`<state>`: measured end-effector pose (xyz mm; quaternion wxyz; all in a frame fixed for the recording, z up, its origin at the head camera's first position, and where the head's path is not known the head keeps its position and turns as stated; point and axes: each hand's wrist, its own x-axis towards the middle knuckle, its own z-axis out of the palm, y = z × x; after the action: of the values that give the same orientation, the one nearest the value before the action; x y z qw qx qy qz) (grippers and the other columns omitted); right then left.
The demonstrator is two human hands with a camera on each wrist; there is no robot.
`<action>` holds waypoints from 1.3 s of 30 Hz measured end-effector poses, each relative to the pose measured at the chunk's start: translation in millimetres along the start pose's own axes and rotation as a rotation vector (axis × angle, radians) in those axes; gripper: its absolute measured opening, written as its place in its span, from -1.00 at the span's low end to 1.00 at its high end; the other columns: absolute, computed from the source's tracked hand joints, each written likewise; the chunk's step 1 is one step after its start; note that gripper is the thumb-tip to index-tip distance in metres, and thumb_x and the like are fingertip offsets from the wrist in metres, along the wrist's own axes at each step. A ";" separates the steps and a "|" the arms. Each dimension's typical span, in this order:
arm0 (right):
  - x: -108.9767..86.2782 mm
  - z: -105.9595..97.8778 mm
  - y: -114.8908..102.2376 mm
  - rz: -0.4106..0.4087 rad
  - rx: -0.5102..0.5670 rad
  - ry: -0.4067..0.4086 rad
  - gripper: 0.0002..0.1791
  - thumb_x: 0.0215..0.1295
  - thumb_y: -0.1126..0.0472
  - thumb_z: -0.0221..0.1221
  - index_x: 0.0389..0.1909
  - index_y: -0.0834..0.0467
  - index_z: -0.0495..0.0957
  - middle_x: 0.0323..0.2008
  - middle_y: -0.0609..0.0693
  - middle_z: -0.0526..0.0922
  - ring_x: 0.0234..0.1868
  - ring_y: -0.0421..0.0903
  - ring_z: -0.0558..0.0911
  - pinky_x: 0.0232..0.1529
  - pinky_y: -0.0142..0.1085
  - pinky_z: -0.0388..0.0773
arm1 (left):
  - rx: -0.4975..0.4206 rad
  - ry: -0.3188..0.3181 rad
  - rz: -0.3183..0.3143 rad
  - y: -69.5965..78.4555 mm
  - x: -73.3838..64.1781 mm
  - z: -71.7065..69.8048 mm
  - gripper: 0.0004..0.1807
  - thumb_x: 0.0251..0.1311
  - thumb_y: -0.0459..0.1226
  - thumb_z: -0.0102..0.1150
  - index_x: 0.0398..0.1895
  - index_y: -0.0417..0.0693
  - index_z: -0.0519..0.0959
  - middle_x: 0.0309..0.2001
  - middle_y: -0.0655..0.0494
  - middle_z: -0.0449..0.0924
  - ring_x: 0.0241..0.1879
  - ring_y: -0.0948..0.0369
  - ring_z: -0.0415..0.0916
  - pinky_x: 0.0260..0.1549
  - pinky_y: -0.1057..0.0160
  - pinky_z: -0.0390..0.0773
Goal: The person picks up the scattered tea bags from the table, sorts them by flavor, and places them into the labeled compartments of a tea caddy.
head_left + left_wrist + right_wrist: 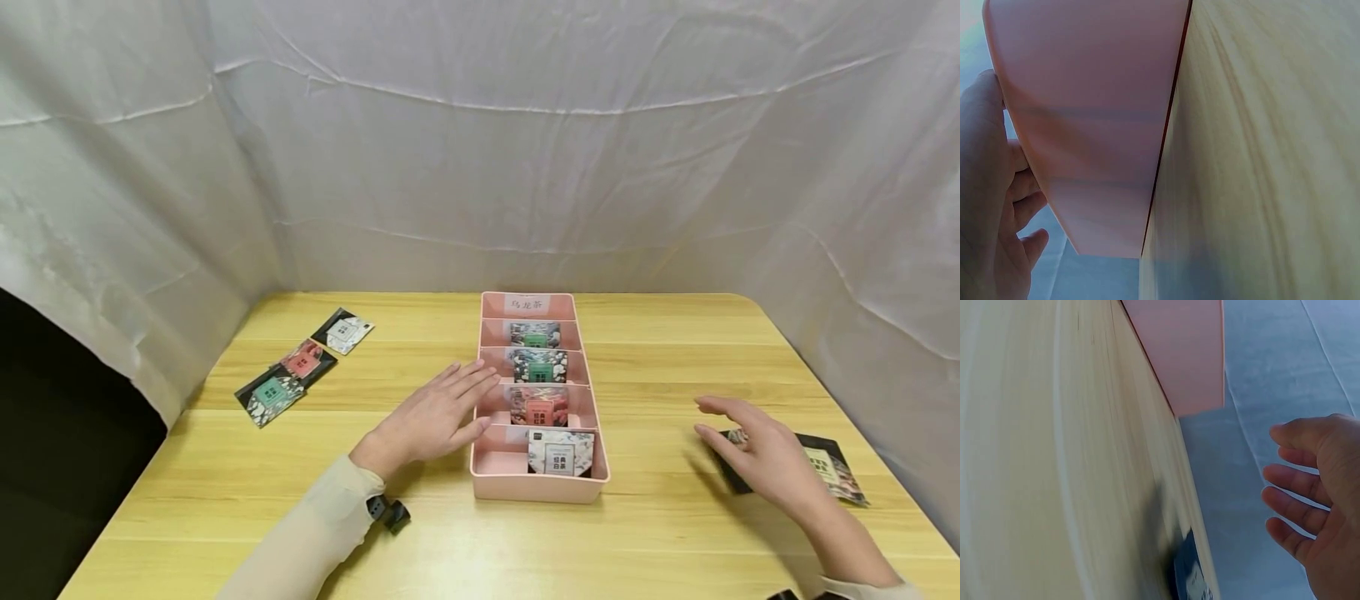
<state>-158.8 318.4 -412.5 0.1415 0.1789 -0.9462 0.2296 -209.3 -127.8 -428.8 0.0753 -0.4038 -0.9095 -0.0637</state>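
A long pink divided box (536,490) stands on the wooden table, tea sachets upright in its compartments. A white sachet (561,454) is in the front one, with a red sachet (539,408) behind it. Further back are a green-labelled sachet (540,367) and another green-labelled sachet (535,335). My left hand (435,417) rests on the box's left rim, fingers extended; the left wrist view shows its fingertips at that rim. Over at the right, my right hand (772,458) hovers with loosely bent fingers and nothing between them. Below it lie dark sachets (843,475), partly hidden by the hand.
On the left of the table lie a white-labelled sachet (345,332), a red-labelled sachet (306,360) and a green-labelled sachet (272,398), set in a slanting line. The rearmost compartment bears a handwritten label (527,304). Pale cloth (540,167) hangs around the table's back and sides.
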 end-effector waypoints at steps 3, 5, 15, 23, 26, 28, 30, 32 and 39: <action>-3.1 -3.7 6.7 0.016 0.003 -0.001 -0.52 0.29 0.13 0.30 0.19 0.18 0.51 0.02 0.14 0.64 0.06 0.25 0.54 -0.18 0.16 0.48 | -0.003 -0.002 -0.001 0.1 -0.1 -0.4 -0.29 0.47 0.09 -0.33 0.53 -0.13 0.08 0.51 -0.04 0.07 0.51 0.07 -0.11 0.47 0.08 -0.15; -5.0 -6.6 10.8 0.038 0.014 -0.012 -0.50 0.28 0.11 0.30 0.20 0.18 0.50 0.04 0.15 0.62 0.09 0.26 0.51 -0.15 0.17 0.44 | -0.003 -0.005 0.000 0.1 -0.4 -0.6 -0.29 0.47 0.08 -0.33 0.52 -0.13 0.08 0.51 -0.04 0.06 0.51 0.07 -0.11 0.47 0.08 -0.16; -19.3 -18.7 34.6 0.132 0.067 -0.127 -0.34 0.26 0.01 0.31 0.33 0.12 0.39 0.20 0.20 0.49 0.18 0.36 0.39 -0.08 0.25 0.36 | -0.010 -0.005 -0.006 0.3 -1.5 0.6 -0.29 0.48 0.09 -0.33 0.53 -0.11 0.07 0.51 -0.03 0.05 0.51 0.10 -0.14 0.47 0.08 -0.15; -25.9 -23.7 54.7 0.172 0.087 -0.198 -0.20 0.23 -0.02 0.33 0.43 0.13 0.26 0.29 0.26 0.38 0.20 0.31 0.35 -0.06 0.03 0.43 | -0.011 0.003 -0.004 0.6 -1.3 0.3 -0.29 0.47 0.09 -0.33 0.53 -0.11 0.08 0.51 -0.03 0.06 0.51 0.10 -0.14 0.47 0.09 -0.15; -28.1 -24.8 60.2 0.195 0.116 -0.230 -0.16 0.24 -0.02 0.33 0.46 0.16 0.20 0.33 0.30 0.31 0.26 0.38 0.27 0.00 0.18 0.36 | -0.011 0.003 -0.002 0.5 -0.9 0.8 -0.29 0.48 0.09 -0.34 0.53 -0.11 0.08 0.51 -0.03 0.06 0.51 0.10 -0.15 0.47 0.08 -0.16; -29.2 -25.1 63.8 0.204 0.144 -0.244 -0.14 0.25 0.00 0.32 0.47 0.19 0.16 0.35 0.35 0.26 0.30 0.46 0.18 0.02 0.36 0.25 | -0.014 0.004 -0.004 0.5 -0.8 0.9 -0.29 0.48 0.09 -0.33 0.53 -0.11 0.08 0.51 -0.03 0.06 0.51 0.10 -0.15 0.47 0.08 -0.16; -30.7 -24.8 67.6 0.200 0.164 -0.244 -0.12 0.25 0.02 0.32 0.48 0.21 0.13 0.36 0.38 0.23 0.33 0.49 0.12 0.10 0.44 0.13 | -0.015 0.005 -0.007 0.5 -0.8 0.9 -0.29 0.48 0.09 -0.33 0.53 -0.11 0.08 0.51 -0.03 0.06 0.51 0.11 -0.14 0.47 0.09 -0.15; -32.6 -23.9 71.8 0.189 0.165 -0.235 -0.11 0.24 0.05 0.33 0.49 0.21 0.11 0.37 0.40 0.21 0.37 0.45 0.07 0.24 0.41 0.01 | -0.012 0.005 -0.009 0.7 -1.0 0.7 -0.29 0.48 0.10 -0.32 0.53 -0.11 0.09 0.51 -0.03 0.07 0.51 0.11 -0.14 0.47 0.09 -0.15; -38.3 -22.5 84.2 0.166 0.134 -0.238 -0.06 0.20 0.08 0.36 0.52 0.11 0.08 0.38 0.39 0.20 0.45 -0.05 -0.04 0.29 -0.33 0.11 | -0.010 0.001 -0.008 1.2 -0.6 0.4 -0.30 0.47 0.07 -0.24 0.53 -0.11 0.08 0.51 -0.04 0.05 0.51 0.10 -0.15 0.47 0.07 -0.14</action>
<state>-154.3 409.7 -439.0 -0.0034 0.1351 -0.9504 0.2803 -208.0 -127.4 -429.2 0.0737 -0.4002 -0.9109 -0.0687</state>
